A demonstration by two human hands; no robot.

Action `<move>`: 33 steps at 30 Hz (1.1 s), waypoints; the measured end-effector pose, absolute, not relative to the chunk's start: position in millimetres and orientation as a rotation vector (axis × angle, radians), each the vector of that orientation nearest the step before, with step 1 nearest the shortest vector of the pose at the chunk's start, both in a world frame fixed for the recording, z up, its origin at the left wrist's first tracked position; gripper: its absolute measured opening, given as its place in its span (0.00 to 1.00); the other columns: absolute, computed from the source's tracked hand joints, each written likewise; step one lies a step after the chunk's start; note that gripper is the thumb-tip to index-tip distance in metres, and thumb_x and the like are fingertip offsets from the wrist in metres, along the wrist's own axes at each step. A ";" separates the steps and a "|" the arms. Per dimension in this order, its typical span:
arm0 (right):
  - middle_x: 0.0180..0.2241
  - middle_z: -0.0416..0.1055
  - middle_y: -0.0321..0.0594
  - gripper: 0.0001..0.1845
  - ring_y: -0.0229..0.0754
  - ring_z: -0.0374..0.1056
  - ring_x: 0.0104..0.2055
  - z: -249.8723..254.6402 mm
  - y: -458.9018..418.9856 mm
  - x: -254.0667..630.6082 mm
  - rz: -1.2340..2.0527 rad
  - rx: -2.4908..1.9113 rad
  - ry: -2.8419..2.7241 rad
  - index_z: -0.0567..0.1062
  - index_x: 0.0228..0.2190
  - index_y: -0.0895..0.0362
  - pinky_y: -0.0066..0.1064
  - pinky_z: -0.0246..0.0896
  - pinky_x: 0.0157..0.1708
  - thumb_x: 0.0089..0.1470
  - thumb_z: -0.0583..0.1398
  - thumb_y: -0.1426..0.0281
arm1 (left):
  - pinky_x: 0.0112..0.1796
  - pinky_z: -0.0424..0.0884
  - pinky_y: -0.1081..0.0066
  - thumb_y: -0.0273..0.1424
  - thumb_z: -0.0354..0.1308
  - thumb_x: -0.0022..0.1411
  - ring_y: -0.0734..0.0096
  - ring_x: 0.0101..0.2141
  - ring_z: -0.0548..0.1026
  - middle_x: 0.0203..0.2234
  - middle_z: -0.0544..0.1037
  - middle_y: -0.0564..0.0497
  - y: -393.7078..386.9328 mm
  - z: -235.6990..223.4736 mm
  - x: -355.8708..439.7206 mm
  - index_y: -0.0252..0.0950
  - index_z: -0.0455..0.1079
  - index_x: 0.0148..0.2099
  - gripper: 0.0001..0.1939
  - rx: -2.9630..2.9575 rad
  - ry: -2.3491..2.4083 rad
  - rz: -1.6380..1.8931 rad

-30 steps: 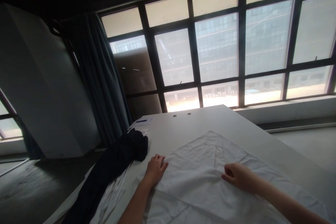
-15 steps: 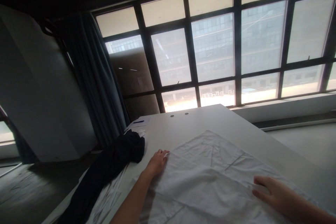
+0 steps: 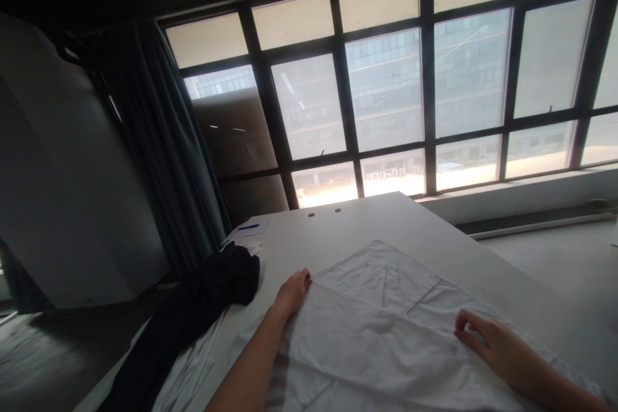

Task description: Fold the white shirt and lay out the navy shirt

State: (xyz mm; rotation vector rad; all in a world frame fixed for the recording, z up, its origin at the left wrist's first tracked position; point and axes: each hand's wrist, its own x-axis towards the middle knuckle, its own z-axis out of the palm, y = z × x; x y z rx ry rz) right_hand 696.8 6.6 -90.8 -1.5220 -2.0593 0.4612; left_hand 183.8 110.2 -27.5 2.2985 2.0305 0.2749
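Observation:
A white cloth lies spread flat on a white table. My left hand rests on the cloth's left edge, fingers together and curled down onto the fabric. My right hand lies on the cloth's right side, fingers bent with the tips pressed on the fabric. Whether either hand pinches the cloth I cannot make out.
A dark garment hangs over the table's left edge on top of more white cloth. A paper with a blue pen sits at the far left corner. Large windows and a curtain stand behind.
My right hand slid from the cloth's middle out to its right side, then curled its fingers. My left hand moved slightly forward along the left edge.

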 end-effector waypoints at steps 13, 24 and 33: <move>0.29 0.80 0.40 0.15 0.51 0.78 0.33 -96.4 5.3 694.0 0.251 -1.595 -2.019 0.74 0.38 0.49 0.35 0.67 0.32 0.61 0.55 0.53 | 0.36 0.66 0.66 0.46 0.38 0.75 0.57 0.40 0.79 0.40 0.81 0.43 107.5 -34.0 172.0 0.39 0.71 0.44 0.23 2.208 2.277 0.223; 0.33 0.81 0.40 0.12 0.48 0.79 0.37 -91.1 7.9 689.6 0.318 -1.436 -2.006 0.71 0.36 0.49 0.32 0.70 0.37 0.63 0.54 0.56 | 0.40 0.65 0.68 0.41 0.36 0.77 0.60 0.43 0.78 0.43 0.80 0.45 80.8 -28.2 134.2 0.40 0.68 0.46 0.20 2.331 2.253 0.147; 0.31 0.81 0.39 0.15 0.48 0.79 0.33 -101.6 7.2 688.7 0.110 -1.524 -2.062 0.74 0.38 0.49 0.31 0.70 0.31 0.63 0.54 0.55 | 0.41 0.66 0.67 0.47 0.41 0.74 0.58 0.42 0.79 0.39 0.81 0.46 64.3 -22.6 114.3 0.41 0.72 0.40 0.23 2.340 2.191 0.002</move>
